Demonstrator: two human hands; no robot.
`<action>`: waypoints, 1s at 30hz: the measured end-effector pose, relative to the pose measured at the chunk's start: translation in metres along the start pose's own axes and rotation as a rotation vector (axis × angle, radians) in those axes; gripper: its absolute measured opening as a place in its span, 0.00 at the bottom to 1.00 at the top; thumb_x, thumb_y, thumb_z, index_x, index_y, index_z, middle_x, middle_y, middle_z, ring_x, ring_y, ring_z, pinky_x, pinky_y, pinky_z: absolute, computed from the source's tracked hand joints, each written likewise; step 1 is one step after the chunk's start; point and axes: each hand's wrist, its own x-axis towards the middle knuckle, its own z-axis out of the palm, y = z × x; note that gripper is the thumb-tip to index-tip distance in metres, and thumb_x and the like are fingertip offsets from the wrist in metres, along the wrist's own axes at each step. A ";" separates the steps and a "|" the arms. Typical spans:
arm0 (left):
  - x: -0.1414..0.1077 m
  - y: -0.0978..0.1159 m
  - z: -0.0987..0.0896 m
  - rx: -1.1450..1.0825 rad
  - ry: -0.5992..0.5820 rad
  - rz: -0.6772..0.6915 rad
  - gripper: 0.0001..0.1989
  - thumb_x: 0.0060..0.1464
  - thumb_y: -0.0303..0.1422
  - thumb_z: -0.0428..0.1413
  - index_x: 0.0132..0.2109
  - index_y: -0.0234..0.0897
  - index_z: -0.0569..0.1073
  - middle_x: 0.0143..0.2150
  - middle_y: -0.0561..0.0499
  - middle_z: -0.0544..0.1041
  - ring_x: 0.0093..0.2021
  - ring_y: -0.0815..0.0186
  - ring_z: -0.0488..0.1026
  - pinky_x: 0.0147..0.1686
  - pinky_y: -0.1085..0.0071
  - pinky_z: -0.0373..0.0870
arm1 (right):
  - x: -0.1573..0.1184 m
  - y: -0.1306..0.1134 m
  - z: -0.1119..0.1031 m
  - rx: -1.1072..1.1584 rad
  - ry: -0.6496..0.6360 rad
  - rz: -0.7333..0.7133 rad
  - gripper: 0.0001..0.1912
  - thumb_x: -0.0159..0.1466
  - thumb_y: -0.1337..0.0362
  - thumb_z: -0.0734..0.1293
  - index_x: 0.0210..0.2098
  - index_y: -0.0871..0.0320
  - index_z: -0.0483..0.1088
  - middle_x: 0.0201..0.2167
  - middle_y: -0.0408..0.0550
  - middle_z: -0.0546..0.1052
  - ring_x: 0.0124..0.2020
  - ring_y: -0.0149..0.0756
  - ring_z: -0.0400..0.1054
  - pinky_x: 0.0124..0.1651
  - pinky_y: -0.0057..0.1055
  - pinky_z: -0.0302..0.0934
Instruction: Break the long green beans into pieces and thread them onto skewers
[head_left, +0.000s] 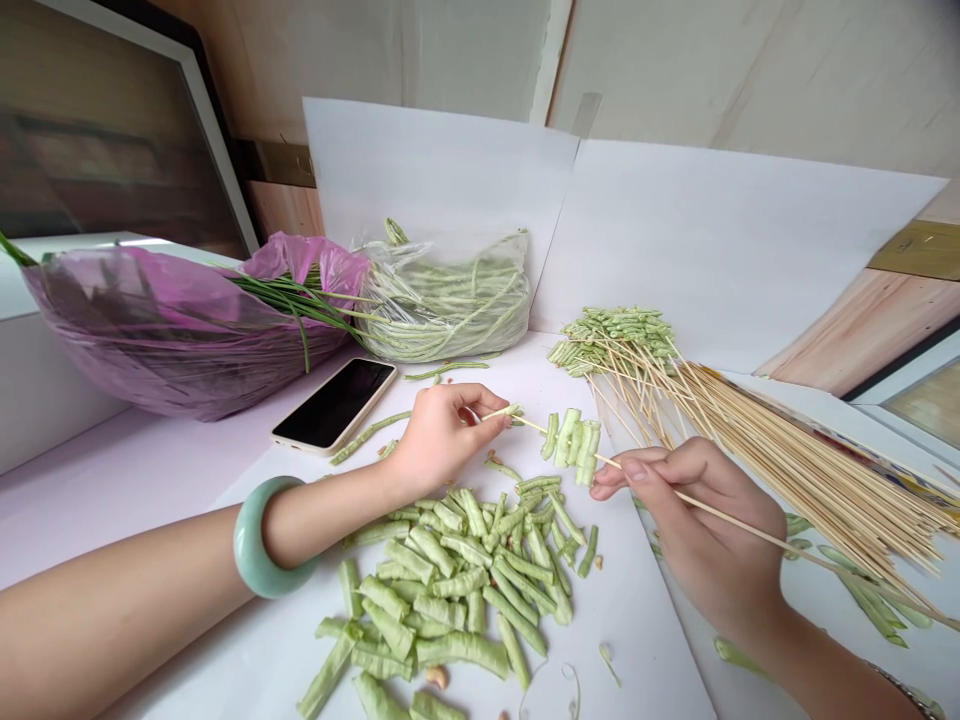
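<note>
My left hand [442,440], with a pale green bangle on its wrist, pinches a short piece of green bean [513,411] at the tip of a bamboo skewer [533,425]. Several cut bean pieces [576,447] are threaded crosswise on that skewer, close to my right fingertips. My right hand [705,520] grips the skewer between thumb and fingers, its back end running out to the lower right. Below both hands, a heap of cut green beans [457,580] lies on white paper [630,640].
At the back right are finished bean skewers [619,335] and a bundle of bare bamboo skewers [810,450]. A phone [335,405] lies left of centre. Behind it stand a clear bag of long beans [457,300] and a purple bag of greens [187,335].
</note>
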 end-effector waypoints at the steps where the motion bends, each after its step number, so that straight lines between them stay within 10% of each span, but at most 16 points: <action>1: 0.000 0.000 0.000 0.000 0.000 0.002 0.08 0.49 0.34 0.58 0.32 0.33 0.77 0.33 0.48 0.79 0.31 0.66 0.72 0.32 0.71 0.68 | 0.000 0.000 0.000 -0.001 0.001 -0.008 0.11 0.62 0.71 0.64 0.25 0.53 0.62 0.23 0.42 0.78 0.27 0.35 0.75 0.35 0.35 0.71; 30: -0.004 0.003 0.006 -0.167 -0.067 -0.027 0.07 0.48 0.32 0.58 0.32 0.30 0.74 0.31 0.47 0.76 0.31 0.68 0.69 0.34 0.72 0.66 | -0.005 0.007 0.003 -0.046 -0.065 -0.126 0.13 0.61 0.78 0.62 0.26 0.55 0.59 0.26 0.41 0.77 0.28 0.32 0.75 0.32 0.29 0.72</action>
